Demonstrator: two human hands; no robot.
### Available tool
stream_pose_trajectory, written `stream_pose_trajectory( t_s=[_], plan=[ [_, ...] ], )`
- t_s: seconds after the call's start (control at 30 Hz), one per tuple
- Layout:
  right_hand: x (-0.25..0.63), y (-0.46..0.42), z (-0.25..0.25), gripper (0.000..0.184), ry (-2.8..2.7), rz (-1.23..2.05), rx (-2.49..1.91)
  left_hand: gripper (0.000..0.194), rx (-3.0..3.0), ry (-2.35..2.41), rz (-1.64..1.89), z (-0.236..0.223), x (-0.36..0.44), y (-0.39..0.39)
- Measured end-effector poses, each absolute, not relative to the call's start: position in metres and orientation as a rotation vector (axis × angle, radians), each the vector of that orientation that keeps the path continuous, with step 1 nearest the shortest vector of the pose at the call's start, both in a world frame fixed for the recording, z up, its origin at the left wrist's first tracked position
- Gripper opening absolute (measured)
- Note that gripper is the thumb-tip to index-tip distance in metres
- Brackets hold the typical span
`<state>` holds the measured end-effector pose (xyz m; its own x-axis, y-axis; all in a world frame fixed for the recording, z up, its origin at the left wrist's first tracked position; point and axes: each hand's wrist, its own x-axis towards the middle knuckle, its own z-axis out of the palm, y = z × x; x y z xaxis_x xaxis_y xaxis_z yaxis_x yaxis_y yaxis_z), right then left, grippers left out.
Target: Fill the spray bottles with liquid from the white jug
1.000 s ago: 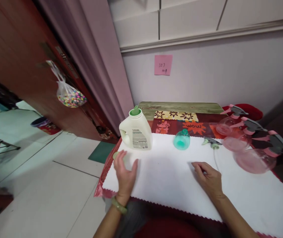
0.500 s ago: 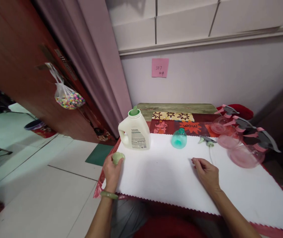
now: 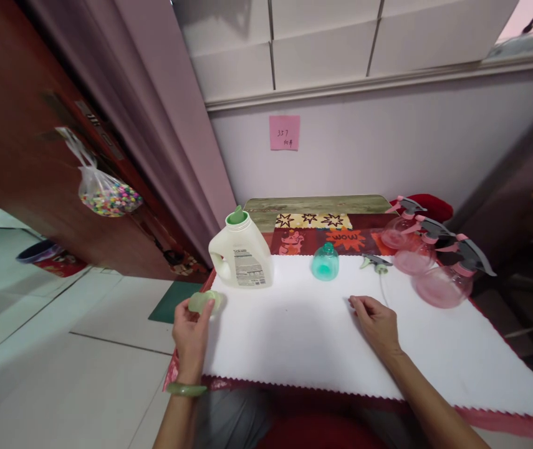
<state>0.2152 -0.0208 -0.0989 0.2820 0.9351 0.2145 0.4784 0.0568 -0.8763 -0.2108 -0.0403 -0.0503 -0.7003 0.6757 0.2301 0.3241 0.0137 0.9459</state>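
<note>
Since a second ago, the left hand (image 3: 191, 337) has gone from spread fingers to a grasp round a pale green cap (image 3: 205, 302), tilted in its hold; the right hand (image 3: 377, 325) has stayed curled narrow over the white cloth (image 3: 289, 337). From where I stand, the cap is right by the left edge of the table (image 3: 462, 368), with floor tiles (image 3: 107, 380) beyond. A broad stretch of cloth lies between the hands. The cream jug (image 3: 247, 259) stands upright just behind the cap; the teal bottle (image 3: 325, 265) is farther right, well apart from it. A spray head (image 3: 380, 268) lies past the right hand, its tube running back toward the person, and three pink spray bottles (image 3: 441, 290) line the right side. Behind rises the wall (image 3: 350, 156) with a pink note (image 3: 284, 132), and to the left a door (image 3: 9, 125) hung with a bag of colourful bits (image 3: 110, 194).
</note>
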Motion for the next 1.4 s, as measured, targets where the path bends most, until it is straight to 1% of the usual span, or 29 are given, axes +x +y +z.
stream_pose_trajectory(
  t_s=[0.17,0.27,0.37,0.4,0.47,0.5,0.53,0.57,0.67,0.7,0.77,0.8,0.83,0.87,0.93,0.97,1.0,1.1,1.17,1.27,1.4],
  plan=[
    [0.216,-0.02,-0.1,0.039,-1.364,0.546,-1.564,0.056,1.197,1.821,1.829,-0.025,-0.187,-0.048],
    [0.211,-0.021,-0.094,0.036,-1.408,0.509,-1.475,0.047,1.561,1.806,1.67,-0.017,-0.161,-0.054],
    [0.191,-0.026,-0.075,0.03,-1.497,0.608,-1.279,0.041,2.012,1.695,1.44,-0.023,-0.126,-0.055],
    [0.182,-0.028,-0.066,0.035,-1.543,0.685,-1.203,0.042,2.108,1.642,1.393,-0.027,-0.114,-0.055],
    [0.162,-0.032,-0.05,0.061,-1.659,0.826,-1.093,0.051,2.187,1.564,1.341,-0.036,-0.091,-0.052],
    [0.153,-0.033,-0.043,0.069,-1.71,0.862,-1.064,0.057,2.19,1.531,1.323,-0.039,-0.08,-0.05],
    [0.144,-0.033,-0.036,0.069,-1.744,0.869,-1.046,0.061,2.181,1.507,1.311,-0.042,-0.071,-0.047],
    [0.137,-0.033,-0.031,0.064,-1.765,0.859,-1.037,0.063,2.168,1.49,1.307,-0.042,-0.063,-0.045],
    [0.126,-0.027,-0.018,0.043,-1.768,0.762,-1.019,0.062,2.132,1.456,1.352,-0.036,-0.048,-0.035],
    [0.126,-0.021,-0.012,0.04,-1.765,0.711,-1.017,0.066,2.118,1.445,1.376,-0.032,-0.046,-0.031],
    [0.127,-0.004,0.003,0.036,-1.74,0.574,-1.043,0.082,2.112,1.417,1.41,-0.029,-0.048,-0.025],
    [0.128,0.008,0.012,0.035,-1.714,0.495,-1.072,0.087,2.126,1.417,1.413,-0.03,-0.053,-0.022],
    [0.128,0.023,0.023,0.036,-1.668,0.42,-1.113,0.085,2.151,1.433,1.406,-0.035,-0.059,-0.02],
    [0.127,0.04,0.033,0.039,-1.618,0.358,-1.154,0.078,2.184,1.466,1.391,-0.042,-0.067,-0.018],
    [0.118,0.079,0.051,0.049,-1.527,0.308,-1.205,0.055,2.237,1.577,1.332,-0.063,-0.087,-0.015],
    [0.111,0.099,0.057,0.055,-1.509,0.329,-1.229,0.05,2.24,1.642,1.298,-0.076,-0.097,-0.014],
    [0.101,0.119,0.06,0.055,-1.521,0.348,-1.253,0.049,2.233,1.697,1.24,-0.089,-0.107,-0.013],
    [0.065,0.17,0.053,0.045,-1.687,0.418,-1.387,0.048,2.182,1.82,1.095,-0.12,-0.127,-0.013],
    [0.038,0.197,0.038,0.045,-1.79,0.5,-1.518,0.044,2.165,1.87,1.067,-0.129,-0.13,-0.015],
    [0.005,0.228,0.012,0.046,-1.835,0.602,-1.621,0.04,2.218,1.914,1.064,-0.131,-0.127,-0.018],
    [-0.026,0.265,-0.018,0.044,-1.817,0.692,-1.711,0.042,2.371,1.924,1.08,-0.131,-0.128,-0.019]
  ],
)
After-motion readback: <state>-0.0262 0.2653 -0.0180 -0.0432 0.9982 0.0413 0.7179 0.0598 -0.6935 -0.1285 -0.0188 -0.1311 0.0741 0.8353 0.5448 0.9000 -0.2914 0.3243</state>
